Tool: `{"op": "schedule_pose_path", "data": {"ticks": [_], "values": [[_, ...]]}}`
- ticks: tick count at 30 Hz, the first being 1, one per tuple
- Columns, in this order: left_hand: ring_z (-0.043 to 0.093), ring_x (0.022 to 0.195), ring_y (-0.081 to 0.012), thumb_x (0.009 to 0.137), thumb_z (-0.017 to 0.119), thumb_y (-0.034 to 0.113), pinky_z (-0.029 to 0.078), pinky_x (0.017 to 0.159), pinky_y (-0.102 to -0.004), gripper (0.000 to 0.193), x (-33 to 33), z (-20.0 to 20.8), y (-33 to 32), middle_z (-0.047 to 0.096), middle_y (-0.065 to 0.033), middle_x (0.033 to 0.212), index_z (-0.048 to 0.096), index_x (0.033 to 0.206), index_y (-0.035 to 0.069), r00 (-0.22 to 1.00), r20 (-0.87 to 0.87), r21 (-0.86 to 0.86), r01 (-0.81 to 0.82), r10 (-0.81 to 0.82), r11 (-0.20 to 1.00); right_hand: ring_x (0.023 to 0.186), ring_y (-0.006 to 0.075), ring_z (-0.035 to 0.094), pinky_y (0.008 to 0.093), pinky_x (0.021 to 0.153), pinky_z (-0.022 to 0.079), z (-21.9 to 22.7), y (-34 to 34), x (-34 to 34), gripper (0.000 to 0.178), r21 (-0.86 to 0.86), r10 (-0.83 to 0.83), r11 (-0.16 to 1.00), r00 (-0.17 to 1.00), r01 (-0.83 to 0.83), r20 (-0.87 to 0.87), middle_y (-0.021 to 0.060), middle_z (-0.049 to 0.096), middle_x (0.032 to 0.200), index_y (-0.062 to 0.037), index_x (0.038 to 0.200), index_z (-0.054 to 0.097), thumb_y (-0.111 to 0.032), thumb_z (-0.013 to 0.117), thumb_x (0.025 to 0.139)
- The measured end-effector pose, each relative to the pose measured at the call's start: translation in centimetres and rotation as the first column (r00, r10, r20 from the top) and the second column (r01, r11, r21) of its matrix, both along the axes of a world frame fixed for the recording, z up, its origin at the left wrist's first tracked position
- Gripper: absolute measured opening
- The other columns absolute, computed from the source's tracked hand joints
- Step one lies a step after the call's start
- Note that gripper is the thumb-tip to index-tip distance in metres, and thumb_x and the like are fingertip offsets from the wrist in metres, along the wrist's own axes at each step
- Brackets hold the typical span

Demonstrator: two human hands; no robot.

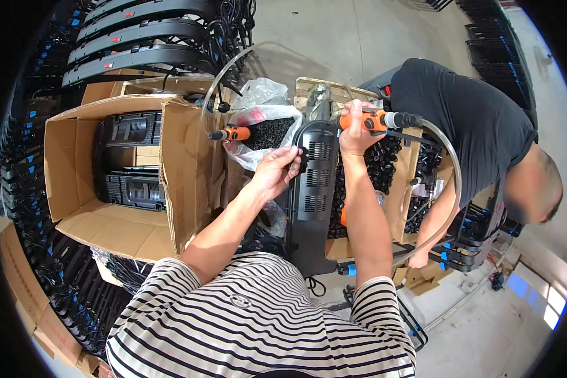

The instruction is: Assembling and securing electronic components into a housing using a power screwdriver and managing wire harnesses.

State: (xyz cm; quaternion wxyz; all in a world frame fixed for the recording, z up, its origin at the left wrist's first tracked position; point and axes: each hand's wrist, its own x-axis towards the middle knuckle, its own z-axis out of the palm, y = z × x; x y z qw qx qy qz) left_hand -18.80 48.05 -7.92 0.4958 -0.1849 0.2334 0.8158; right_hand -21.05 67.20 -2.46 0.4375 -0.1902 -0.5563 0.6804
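A long black plastic housing (315,189) with vent slots lies lengthwise in front of me. My right hand (356,129) is wrapped round an orange power screwdriver (372,121) with a clear hose, above the housing's far right edge. At the left edge of the housing, my left hand (276,171) has thumb and fingers pinched together. Whatever is between those fingertips is too small to make out. Just beyond that hand, a clear plastic bag (239,151) holds many small black parts, and a second orange tool (231,133) lies on it.
On the left stands an open cardboard box (189,170) with black vented covers (135,189) inside. Stacked black frames (135,57) rise behind it. To the right are bins of black parts (381,167) and a co-worker in a black shirt (463,113), bending close by.
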Motion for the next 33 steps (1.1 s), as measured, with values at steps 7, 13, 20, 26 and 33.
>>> {"op": "schedule_pose_path", "data": {"ticks": [7,13,20,26,33], "values": [[0.059,0.071,-0.0109,0.094,0.062,0.013,0.051,0.069,-0.0221,0.016,2.0,1.5,-1.2,0.065,-0.0043,0.085,0.065,0.103,0.0,1.0,0.001,-0.075,-0.005,0.005,0.997,0.063,0.0188,0.059,0.0322,0.063,0.053,1.6,-1.5,0.6,0.012,0.151,-0.023,0.989,0.996,0.01,0.088,0.0121,0.062,0.08,0.0004,0.091,0.054,-0.001,0.065,0.085],[0.059,0.073,-0.0108,0.093,0.063,0.011,0.052,0.07,-0.0226,0.015,3.5,-0.1,-2.4,0.066,-0.0046,0.087,0.066,0.102,-0.001,0.996,0.087,0.044,-0.035,0.032,0.998,0.07,0.0188,0.059,0.0339,0.071,0.052,5.7,-4.1,6.9,0.011,0.02,0.066,0.998,0.996,-0.067,0.055,0.0128,0.063,0.088,-0.0008,0.091,0.057,-0.011,0.061,0.09],[0.059,0.071,-0.0115,0.091,0.065,0.012,0.051,0.066,-0.0225,0.016,4.5,0.6,-2.6,0.066,-0.0067,0.086,0.067,0.1,-0.002,0.999,0.037,0.205,-0.014,0.006,0.979,0.068,0.0174,0.05,0.037,0.074,0.043,7.5,-7.6,10.7,0.026,-0.18,0.156,0.972,0.988,-0.152,0.01,0.0112,0.061,0.087,-0.0049,0.093,0.058,-0.029,0.049,0.096],[0.058,0.069,-0.0118,0.091,0.066,0.013,0.049,0.064,-0.0224,0.018,4.8,0.9,-2.9,0.066,-0.0069,0.083,0.067,0.099,-0.002,0.999,0.03,0.174,0.03,-0.035,0.984,0.068,0.0166,0.05,0.0344,0.073,0.043,8.0,-8.7,11.1,0.026,-0.327,0.037,0.944,0.999,-0.04,-0.014,0.0101,0.06,0.085,-0.0043,0.092,0.057,-0.03,0.05,0.097],[0.058,0.069,-0.0121,0.092,0.065,0.018,0.049,0.062,-0.0224,0.022,4.4,0.2,-2.8,0.066,-0.0073,0.082,0.066,0.097,-0.004,0.99,0.135,0.143,0.021,-0.041,0.989,0.067,0.0171,0.053,0.0326,0.068,0.045,5.5,-8.8,9.5,0.026,-0.225,-0.022,0.974,1.0,0.018,-0.017,0.0118,0.062,0.085,-0.0018,0.089,0.057,-0.027,0.052,0.096]]}}
